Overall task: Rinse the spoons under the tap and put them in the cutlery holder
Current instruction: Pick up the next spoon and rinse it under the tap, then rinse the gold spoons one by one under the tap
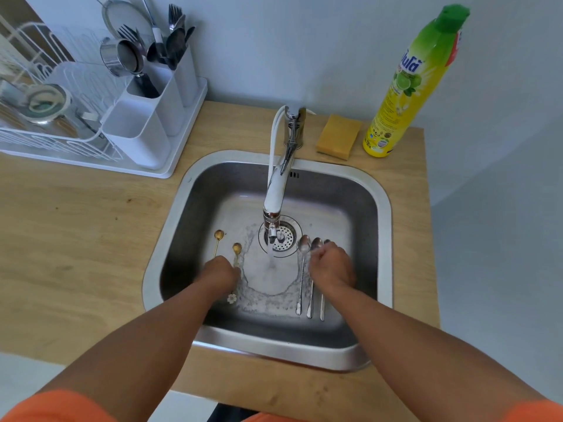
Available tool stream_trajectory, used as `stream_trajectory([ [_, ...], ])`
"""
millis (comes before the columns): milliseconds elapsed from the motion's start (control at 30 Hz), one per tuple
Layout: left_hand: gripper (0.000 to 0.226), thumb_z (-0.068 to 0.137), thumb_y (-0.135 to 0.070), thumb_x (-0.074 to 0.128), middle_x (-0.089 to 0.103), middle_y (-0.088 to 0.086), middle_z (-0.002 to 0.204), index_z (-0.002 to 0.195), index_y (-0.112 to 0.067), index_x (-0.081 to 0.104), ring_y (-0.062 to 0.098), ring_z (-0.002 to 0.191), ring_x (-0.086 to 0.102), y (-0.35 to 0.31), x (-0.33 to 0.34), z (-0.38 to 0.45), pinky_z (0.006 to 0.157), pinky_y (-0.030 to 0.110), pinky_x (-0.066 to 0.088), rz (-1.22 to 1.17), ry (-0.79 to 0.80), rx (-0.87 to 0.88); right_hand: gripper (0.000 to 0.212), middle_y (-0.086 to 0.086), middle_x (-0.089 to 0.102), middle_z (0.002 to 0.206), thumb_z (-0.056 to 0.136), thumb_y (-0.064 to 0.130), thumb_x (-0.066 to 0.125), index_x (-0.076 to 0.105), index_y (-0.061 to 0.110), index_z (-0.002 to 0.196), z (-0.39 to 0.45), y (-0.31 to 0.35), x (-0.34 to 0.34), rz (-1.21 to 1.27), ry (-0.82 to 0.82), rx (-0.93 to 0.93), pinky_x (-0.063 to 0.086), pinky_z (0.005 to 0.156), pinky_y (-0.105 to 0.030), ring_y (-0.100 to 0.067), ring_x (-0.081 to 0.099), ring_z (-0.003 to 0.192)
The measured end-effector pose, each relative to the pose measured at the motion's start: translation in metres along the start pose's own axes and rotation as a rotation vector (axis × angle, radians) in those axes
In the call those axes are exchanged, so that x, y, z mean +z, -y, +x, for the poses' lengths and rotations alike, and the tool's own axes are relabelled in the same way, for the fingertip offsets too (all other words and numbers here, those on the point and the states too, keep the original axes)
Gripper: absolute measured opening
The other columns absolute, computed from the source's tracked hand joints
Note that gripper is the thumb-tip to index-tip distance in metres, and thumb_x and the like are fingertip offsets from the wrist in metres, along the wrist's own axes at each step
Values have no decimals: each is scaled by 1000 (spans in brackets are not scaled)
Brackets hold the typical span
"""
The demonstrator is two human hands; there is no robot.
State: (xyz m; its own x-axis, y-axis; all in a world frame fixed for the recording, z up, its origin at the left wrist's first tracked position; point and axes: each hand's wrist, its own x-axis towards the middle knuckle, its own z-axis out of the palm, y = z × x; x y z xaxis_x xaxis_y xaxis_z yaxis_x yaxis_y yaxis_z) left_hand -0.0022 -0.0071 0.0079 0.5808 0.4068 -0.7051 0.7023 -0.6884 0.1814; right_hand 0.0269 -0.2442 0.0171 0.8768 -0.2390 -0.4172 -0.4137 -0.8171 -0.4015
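Steel sink [170,239] holds 5 spoons [301,275] (bottle [405,86] lettering unreadable).

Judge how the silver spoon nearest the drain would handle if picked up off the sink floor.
The silver spoon looks like thin metal, so probably stiff and light. It lies flat on the wet sink floor beside the running water, so it is likely slippery and awkward to pinch. Its slim handle may slide rather than roll.

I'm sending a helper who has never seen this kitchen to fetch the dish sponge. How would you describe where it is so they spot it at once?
Start at the steel sink set in the wooden counter and find the tap at its back edge. Just right of the tap's base lies the sponge, flat on the wood. It is a dull yellow-brown block, next to the tall yellow soap bottle with the green cap.
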Motion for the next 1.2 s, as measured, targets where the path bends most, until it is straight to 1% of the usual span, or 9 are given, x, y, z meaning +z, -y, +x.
stream_trajectory([
  [200, 25, 96, -29, 62, 58, 11, 78, 92, -4, 63, 21, 59, 50, -16, 7, -29, 48, 27, 33, -225, 122, 12, 31, -2, 69, 72, 93, 32, 64, 71, 12, 70, -9, 26, 13, 258, 407, -98, 49, 67, -29, -16, 62, 68],
  [367, 35, 99, -29, 65, 51, 3, 60, 70, -13, 55, 13, 45, 42, -30, 17, -52, 43, 22, 29, -354, 172, 28, 21, 2, 73, 73, 86, 32, 76, 81, 12, 84, -15, 40, 26, 396, 574, 58, 36, 46, -20, -11, 53, 53],
  [533, 31, 93, -29, 72, 60, 7, 68, 68, -14, 63, 12, 42, 38, -32, 24, -61, 39, 19, 24, -518, 217, 30, 13, -5, 61, 70, 81, 24, 77, 73, 12, 77, -18, 42, 25, 453, 587, 141, 33, 47, -24, -17, 49, 57],
  [667, 19, 93, -28, 70, 75, 9, 98, 93, -8, 70, 16, 64, 47, -31, 13, -57, 43, 22, 33, -610, 237, -28, 23, -6, 70, 79, 88, 26, 73, 76, 4, 93, -17, 36, 20, 391, 565, 65, 38, 49, -24, -14, 55, 57],
  [767, 14, 95, -30, 67, 75, 7, 108, 98, -16, 69, 19, 74, 55, -34, 7, -48, 52, 27, 40, -665, 162, -20, 21, -2, 69, 74, 92, 28, 72, 73, 9, 83, -17, 33, 20, 359, 561, 0, 40, 54, -24, -12, 55, 57],
  [867, 14, 91, -28, 77, 75, 2, 96, 98, -19, 71, 16, 73, 59, -41, 7, -45, 51, 26, 41, -701, 142, 24, 22, 1, 61, 68, 93, 28, 70, 68, 19, 74, -20, 32, 22, 331, 557, -68, 42, 58, -26, -13, 53, 59],
  [1033, 26, 80, -30, 90, 69, -2, 67, 68, -17, 71, 16, 63, 59, -53, 18, -44, 57, 24, 43, -746, -53, 68, 27, 1, 57, 62, 95, 31, 65, 68, 21, 70, -27, 26, 31, 337, 514, -131, 42, 62, -31, -15, 50, 58],
  [1100, 38, 85, -31, 85, 64, -6, 54, 56, -17, 65, 15, 57, 56, -59, 24, -47, 52, 25, 42, -699, -113, 78, 31, 3, 55, 59, 96, 33, 65, 68, 18, 69, -27, 23, 31, 342, 483, -127, 41, 61, -31, -15, 48, 56],
  [1200, 43, 94, -16, 66, 67, 0, 60, 51, -19, 64, 20, 60, 60, -59, 30, -47, 50, 28, 40, -641, -160, 88, 32, 5, 63, 60, 96, 36, 66, 72, 11, 76, -26, 19, 29, 333, 446, -133, 48, 64, -31, -12, 55, 58],
])
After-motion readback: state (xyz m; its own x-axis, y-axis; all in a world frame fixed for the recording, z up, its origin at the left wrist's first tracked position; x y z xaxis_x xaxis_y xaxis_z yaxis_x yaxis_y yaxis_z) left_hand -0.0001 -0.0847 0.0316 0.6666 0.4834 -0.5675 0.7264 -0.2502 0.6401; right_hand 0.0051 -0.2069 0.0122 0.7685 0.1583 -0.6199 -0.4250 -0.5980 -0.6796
